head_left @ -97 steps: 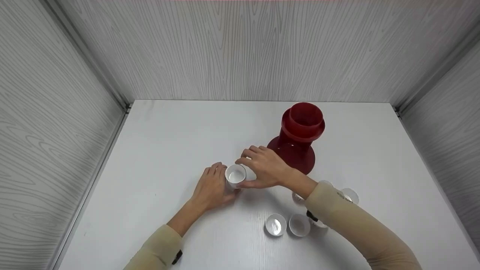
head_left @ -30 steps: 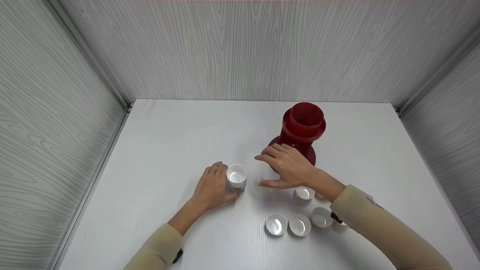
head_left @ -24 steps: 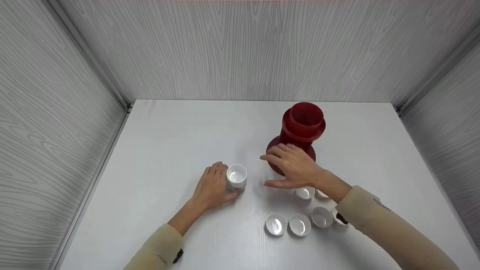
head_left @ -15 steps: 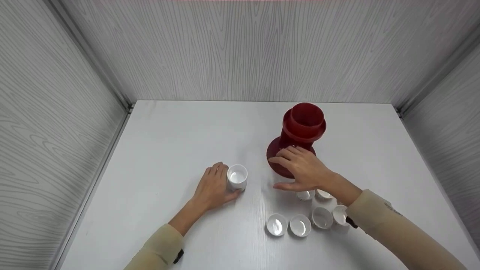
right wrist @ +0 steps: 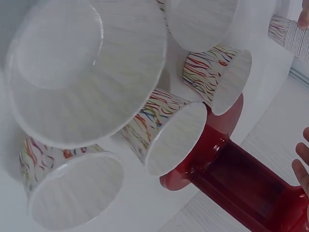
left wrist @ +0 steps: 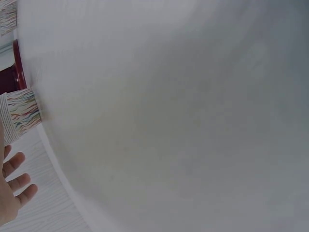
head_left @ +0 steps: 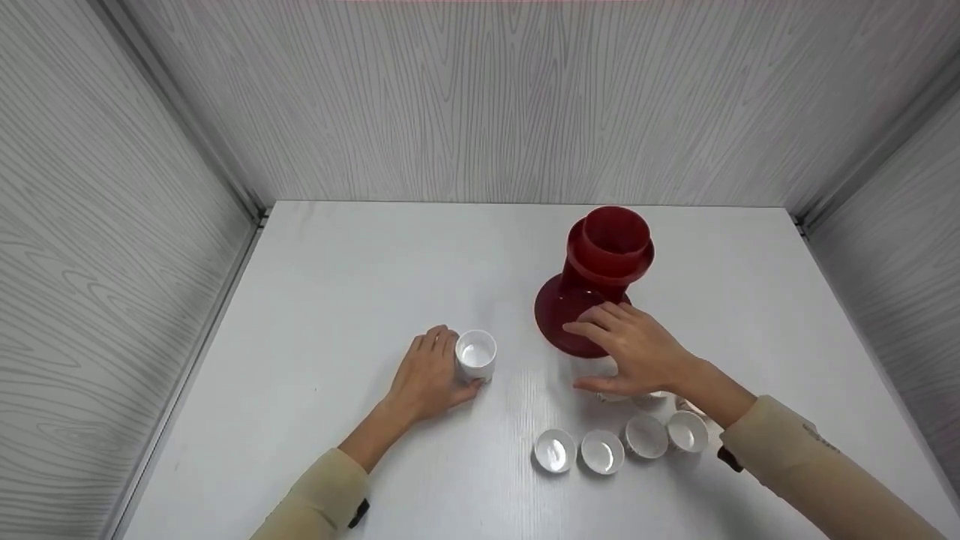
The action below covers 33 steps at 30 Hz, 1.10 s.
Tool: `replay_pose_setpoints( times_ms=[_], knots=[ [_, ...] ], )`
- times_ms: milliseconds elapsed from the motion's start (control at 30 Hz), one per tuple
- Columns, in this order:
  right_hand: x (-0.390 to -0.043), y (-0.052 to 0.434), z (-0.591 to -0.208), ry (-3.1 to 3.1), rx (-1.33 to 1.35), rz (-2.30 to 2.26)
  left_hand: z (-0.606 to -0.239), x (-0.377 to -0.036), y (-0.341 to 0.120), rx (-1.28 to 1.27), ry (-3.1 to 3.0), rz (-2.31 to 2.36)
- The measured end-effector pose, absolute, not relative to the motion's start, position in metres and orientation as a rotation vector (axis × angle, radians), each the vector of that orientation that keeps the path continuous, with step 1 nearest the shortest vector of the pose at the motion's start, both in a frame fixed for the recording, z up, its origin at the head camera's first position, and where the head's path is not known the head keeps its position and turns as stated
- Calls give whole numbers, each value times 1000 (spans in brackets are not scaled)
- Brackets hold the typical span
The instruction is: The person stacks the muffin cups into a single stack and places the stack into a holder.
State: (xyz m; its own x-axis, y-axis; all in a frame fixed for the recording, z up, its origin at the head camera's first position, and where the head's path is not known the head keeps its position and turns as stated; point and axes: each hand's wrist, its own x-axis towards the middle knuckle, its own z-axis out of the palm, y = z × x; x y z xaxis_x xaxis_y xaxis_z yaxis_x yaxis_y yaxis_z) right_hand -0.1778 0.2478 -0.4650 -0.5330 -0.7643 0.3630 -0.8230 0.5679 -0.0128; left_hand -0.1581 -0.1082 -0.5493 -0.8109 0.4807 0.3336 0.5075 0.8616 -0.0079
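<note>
My left hand holds an upright stack of white paper cups, fingers at its far left side and thumb at the near side of its foot. Stacked rims and colourful streaks show on the cups in the left wrist view, beside that hand's spread fingers. My right hand hovers with thumb and fingers wide apart, nothing gripped. Behind its thumb a pale cup partly shows. Single streaked cups stand mouth up in front of and under the right forearm, some partly hidden by it.
A red stand with a round base and cup-shaped top stands behind the right hand; its base is partly covered by the fingers. Wood-grain panels border the white table at the back and both sides.
My right hand has let go of the cup stack and moved right, over the loose cups by the red stand's base. My left hand has stayed at the stack.
</note>
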Motion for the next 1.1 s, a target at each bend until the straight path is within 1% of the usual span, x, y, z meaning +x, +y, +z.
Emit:
replay_pose_setpoints(
  times_ms=[900,1100],
  knots=[
    [-162,292,-498,-2655,1207,120,-551,-157,-108,-745,-2712,-84],
    [-162,298,-503,-2679,1187,64,-550,-157,-108,-739,-2724,-147]
  ],
)
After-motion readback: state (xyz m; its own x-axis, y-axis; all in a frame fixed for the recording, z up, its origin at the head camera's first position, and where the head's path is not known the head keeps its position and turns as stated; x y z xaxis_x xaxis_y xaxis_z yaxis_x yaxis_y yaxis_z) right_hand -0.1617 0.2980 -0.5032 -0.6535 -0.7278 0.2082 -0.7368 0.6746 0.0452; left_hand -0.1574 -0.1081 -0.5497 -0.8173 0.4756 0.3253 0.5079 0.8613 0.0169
